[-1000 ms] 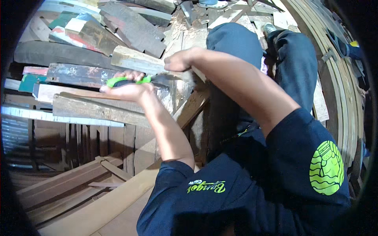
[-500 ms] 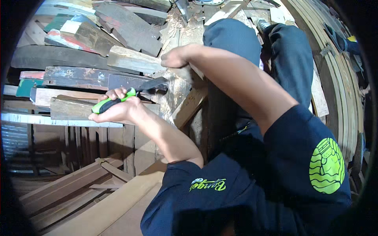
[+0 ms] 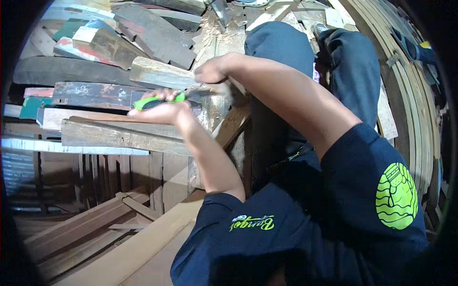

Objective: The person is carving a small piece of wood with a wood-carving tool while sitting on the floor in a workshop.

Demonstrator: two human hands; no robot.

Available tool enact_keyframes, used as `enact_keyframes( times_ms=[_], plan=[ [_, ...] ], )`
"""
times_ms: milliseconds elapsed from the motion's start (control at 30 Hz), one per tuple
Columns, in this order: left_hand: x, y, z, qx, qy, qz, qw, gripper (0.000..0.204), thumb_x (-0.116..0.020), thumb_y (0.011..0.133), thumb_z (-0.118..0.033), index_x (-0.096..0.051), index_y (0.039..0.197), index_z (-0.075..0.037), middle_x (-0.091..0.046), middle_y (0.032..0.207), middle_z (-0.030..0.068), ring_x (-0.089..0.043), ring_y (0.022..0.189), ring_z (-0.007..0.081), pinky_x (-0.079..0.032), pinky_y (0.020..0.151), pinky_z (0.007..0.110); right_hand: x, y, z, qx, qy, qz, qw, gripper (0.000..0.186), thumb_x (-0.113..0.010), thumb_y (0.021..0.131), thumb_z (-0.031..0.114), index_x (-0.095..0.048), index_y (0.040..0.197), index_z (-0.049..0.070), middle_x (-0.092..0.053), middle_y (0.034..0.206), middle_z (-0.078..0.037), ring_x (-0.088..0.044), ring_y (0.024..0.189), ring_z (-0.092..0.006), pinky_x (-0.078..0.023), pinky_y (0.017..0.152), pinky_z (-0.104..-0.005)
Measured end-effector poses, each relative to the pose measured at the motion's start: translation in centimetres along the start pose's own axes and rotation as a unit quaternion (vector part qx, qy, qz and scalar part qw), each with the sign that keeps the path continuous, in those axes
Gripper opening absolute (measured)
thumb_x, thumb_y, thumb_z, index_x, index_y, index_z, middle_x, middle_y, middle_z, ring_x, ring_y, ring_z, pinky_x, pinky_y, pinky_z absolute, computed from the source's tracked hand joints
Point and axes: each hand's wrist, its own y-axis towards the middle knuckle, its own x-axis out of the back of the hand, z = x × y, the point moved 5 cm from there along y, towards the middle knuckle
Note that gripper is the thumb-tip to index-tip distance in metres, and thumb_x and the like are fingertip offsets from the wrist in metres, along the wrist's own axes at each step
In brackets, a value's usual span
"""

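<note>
My left hand (image 3: 164,107) is closed round the green and black handle (image 3: 179,97) of a short tool with a dark metal head. Motion blurs its head, which is close to a wooden piece (image 3: 234,95) under my right hand. My right hand (image 3: 212,70) is bent over the top of that wooden piece, with its fingers curled on it. The lower part of the piece is smeared and partly lost against my trouser leg. Pale wood chips (image 3: 206,35) lie on the boards around it.
Old timber offcuts (image 3: 152,31) are piled at the left and far left. A pale block (image 3: 160,71) lies by my right hand. Long planks (image 3: 405,95) run along the right side. Lower left, wooden frames (image 3: 109,219) lie beyond the board edge. My knees (image 3: 279,43) are up ahead.
My left hand has moved right and slightly away from me, bringing the tool's head to the wooden piece. My right hand has stayed in nearly the same place.
</note>
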Motion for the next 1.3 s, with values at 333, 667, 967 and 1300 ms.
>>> enact_keyframes(
  times_ms=[333, 667, 967, 1300],
  plan=[
    [-0.3, -0.8, -1.2, -0.004, 0.002, -0.033, 0.999, 0.067, -0.02, 0.089, -0.075, -0.04, 0.07, -0.013, -0.037, 0.051, -0.0004, -0.035, 0.038, 0.011, -0.029, 0.034, 0.024, 0.4, 0.1, -1.1, -0.006, -0.001, 0.003, 1.0, 0.054, -0.038, 0.092, 0.045, -0.055, 0.123, 0.005, -0.059, 0.121, -0.023, -0.057, 0.11, -0.0381, -0.043, 0.095, -0.0451],
    [-0.4, -0.6, -1.0, -0.008, -0.004, -0.021, 1.0, 0.069, -0.018, 0.089, -0.075, -0.04, 0.068, -0.014, -0.036, 0.052, -0.0003, -0.036, 0.04, 0.0112, -0.03, 0.038, 0.024, 0.3, -0.4, -2.7, -0.03, 0.036, -0.019, 0.999, 0.057, -0.046, 0.086, 0.049, -0.057, 0.123, 0.006, -0.059, 0.123, -0.022, -0.056, 0.115, -0.0373, -0.043, 0.096, -0.0431],
    [8.3, -5.4, 7.4, 0.055, 0.037, -0.11, 0.992, 0.062, -0.033, 0.092, -0.067, -0.042, 0.073, -0.009, -0.038, 0.055, 0.0031, -0.037, 0.042, 0.0155, -0.032, 0.04, 0.026, 0.3, -1.3, -4.5, -0.03, 0.004, -0.036, 0.999, 0.053, -0.066, 0.078, 0.043, -0.056, 0.119, 0.009, -0.065, 0.108, -0.02, -0.062, 0.102, -0.0371, -0.048, 0.087, -0.0448],
    [14.6, -0.5, 4.1, 0.018, 0.122, -0.035, 0.992, 0.025, -0.067, 0.087, -0.023, -0.047, 0.088, -0.009, -0.051, 0.069, 0.0026, -0.054, 0.057, 0.0138, -0.045, 0.047, 0.027, 0.2, -5.1, 1.7, 0.091, -0.103, -0.075, 0.988, 0.028, -0.067, 0.078, 0.014, -0.055, 0.103, 0.005, -0.064, 0.088, -0.021, -0.062, 0.087, -0.04, -0.048, 0.077, -0.0445]
  ],
)
